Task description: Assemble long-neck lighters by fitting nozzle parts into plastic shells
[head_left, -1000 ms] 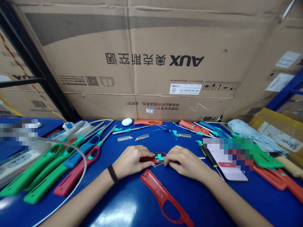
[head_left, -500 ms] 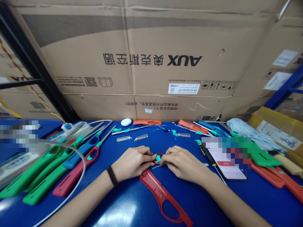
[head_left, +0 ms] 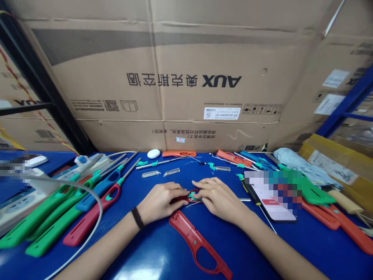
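Note:
My left hand is closed on a small red lighter body, thumb below and fingers above. My right hand bends over its other end, thumb and fingers at a green trigger piece; the index finger is lifted a little. Both palms hide much of the lighter. A metal tube sticks out to the right, past my right hand. Just below the hands lies a separate red lighter shell half, its inner side up, with a finger loop at the lower end.
Several assembled lighters lie at the left beside a power strip and a white cable. Clear fuel tanks and orange shells lie behind the hands. At the right are a screwdriver, a phone and more shells.
My right hand's fingers have spread and lifted slightly off the green piece. More of the metal tube shows to the right. The whole view has shifted a little.

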{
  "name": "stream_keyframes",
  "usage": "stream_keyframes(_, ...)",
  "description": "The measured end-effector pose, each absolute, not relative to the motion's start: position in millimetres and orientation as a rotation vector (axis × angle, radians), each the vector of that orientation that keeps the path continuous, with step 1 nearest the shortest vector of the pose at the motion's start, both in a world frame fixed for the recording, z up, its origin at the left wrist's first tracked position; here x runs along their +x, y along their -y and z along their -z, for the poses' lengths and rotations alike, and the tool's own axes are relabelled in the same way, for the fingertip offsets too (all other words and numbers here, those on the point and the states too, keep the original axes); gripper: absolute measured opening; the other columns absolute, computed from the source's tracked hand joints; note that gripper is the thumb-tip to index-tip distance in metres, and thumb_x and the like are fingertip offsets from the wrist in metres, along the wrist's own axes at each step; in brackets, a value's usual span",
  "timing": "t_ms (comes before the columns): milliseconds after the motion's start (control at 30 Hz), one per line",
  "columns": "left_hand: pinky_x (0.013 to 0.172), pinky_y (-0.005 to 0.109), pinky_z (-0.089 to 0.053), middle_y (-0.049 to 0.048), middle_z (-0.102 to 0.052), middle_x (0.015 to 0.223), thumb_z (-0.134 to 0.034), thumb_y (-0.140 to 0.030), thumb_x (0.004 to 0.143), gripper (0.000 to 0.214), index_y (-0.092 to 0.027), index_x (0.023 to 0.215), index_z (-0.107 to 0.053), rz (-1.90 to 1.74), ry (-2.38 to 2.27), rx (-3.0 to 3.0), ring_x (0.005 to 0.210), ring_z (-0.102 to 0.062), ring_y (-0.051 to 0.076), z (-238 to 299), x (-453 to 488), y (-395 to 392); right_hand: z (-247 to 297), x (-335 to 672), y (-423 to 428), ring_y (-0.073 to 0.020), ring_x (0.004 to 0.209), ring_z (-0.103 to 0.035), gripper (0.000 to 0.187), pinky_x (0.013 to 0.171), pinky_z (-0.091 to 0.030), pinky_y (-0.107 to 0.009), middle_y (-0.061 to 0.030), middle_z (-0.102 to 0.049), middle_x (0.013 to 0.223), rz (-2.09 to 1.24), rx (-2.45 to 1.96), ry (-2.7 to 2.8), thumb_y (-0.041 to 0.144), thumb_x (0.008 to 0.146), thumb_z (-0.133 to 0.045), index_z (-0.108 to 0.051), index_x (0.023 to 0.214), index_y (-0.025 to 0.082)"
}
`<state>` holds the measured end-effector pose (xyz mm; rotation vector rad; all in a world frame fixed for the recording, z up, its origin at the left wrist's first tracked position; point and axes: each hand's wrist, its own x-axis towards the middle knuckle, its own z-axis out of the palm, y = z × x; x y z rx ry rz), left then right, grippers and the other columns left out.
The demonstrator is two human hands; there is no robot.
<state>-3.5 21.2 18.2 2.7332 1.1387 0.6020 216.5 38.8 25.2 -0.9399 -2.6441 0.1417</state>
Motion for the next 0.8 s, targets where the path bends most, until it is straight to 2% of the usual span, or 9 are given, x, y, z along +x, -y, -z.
stream_keyframes(100, 0.079, 0.028, -0.052, 0.0049, -0.069, 0.103, -0.054, -0.03, 0.088, 0.024, -0.021, 0.108, -0.066, -0.65, -1.176, 2.716, 0.092, -0.065, 0.018, -16.3, -3.5, -22.3, -26.3, 224.1, -41.5, -0.0197, 0.113, -0.052, 0.024, 0.097, -0.038, -0.042, -0.0012, -0.06, 0.125, -0.176, -0.88, 2.553, 0.014, 0.081, -0.056, -0.069, 0.098, 0.026)
stream_keyframes(267, 0.081, 0.029, -0.052, 0.0048, -0.07, 0.105, -0.053, -0.028, 0.088, 0.024, -0.022, 0.108, -0.066, -0.679, -1.155, 2.716, 0.094, -0.065, 0.018, -16.8, -3.1, -21.8, -29.2, 226.6, -40.6, -0.0198, 0.119, -0.046, 0.015, 0.099, -0.036, -0.04, -0.0014, -0.057, 0.127, -0.25, -0.8, 2.551, 0.025, 0.077, -0.068, -0.065, 0.092, 0.024)
stream_keyframes(433, 0.086, 0.031, -0.051, 0.0037, -0.07, 0.107, -0.043, -0.02, 0.091, 0.028, -0.023, 0.106, -0.067, -0.779, -1.117, 2.74, 0.098, -0.063, 0.017, -20.4, -5.0, -22.9, -25.9, 217.3, -38.1, -0.0175, 0.118, -0.046, 0.009, 0.099, -0.037, -0.037, -0.0034, -0.059, 0.124, -0.246, -0.722, 2.625, 0.027, 0.083, -0.063, -0.063, 0.091, 0.022)
stream_keyframes(633, 0.087, 0.039, -0.048, 0.0069, -0.069, 0.1, -0.048, -0.026, 0.088, 0.023, -0.02, 0.101, -0.067, -1.139, -1.629, 2.634, 0.096, -0.06, 0.023, -28.0, -33.5, -40.8, -21.7, 214.8, -39.0, -0.018, 0.118, -0.046, 0.008, 0.099, -0.037, -0.037, -0.004, -0.058, 0.124, -0.221, -0.756, 2.636, 0.025, 0.087, -0.057, -0.063, 0.091, 0.021)
stream_keyframes(800, 0.09, 0.044, -0.044, 0.0099, -0.065, 0.104, -0.05, -0.035, 0.087, 0.029, -0.018, 0.104, -0.066, -0.985, -1.848, 2.559, 0.099, -0.056, 0.027, -13.5, -45.1, -54.8, -19.7, 213.0, -38.6, -0.0184, 0.116, -0.047, 0.008, 0.097, -0.039, -0.036, -0.0048, -0.06, 0.122, -0.257, -0.759, 2.63, 0.024, 0.088, -0.055, -0.062, 0.088, 0.019)
